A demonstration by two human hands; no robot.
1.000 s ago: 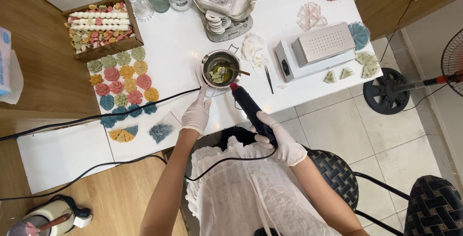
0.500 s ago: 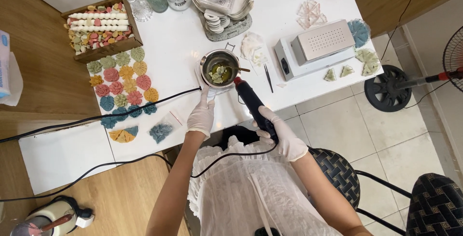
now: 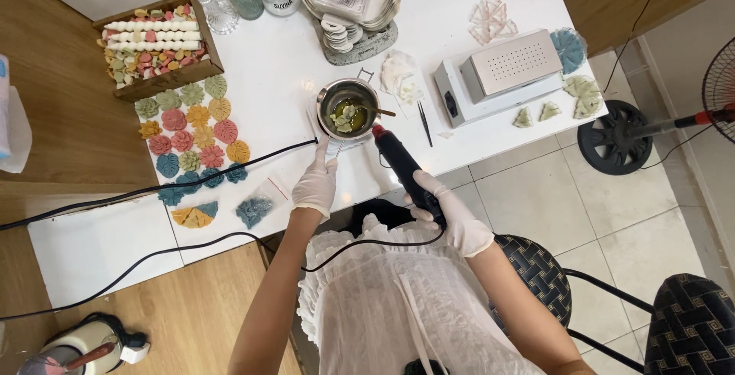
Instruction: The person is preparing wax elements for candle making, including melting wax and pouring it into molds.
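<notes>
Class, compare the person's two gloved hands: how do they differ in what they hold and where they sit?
The left hand pinches the handle of the small metal pot; the right hand grips the black heat gun. The left hand is over the white table; the right hand sits off its edge, nearer the body. Both wear white gloves.

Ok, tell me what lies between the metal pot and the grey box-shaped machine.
In the head view, black tweezers lie on the white table between metal pot and grey machine.
</notes>
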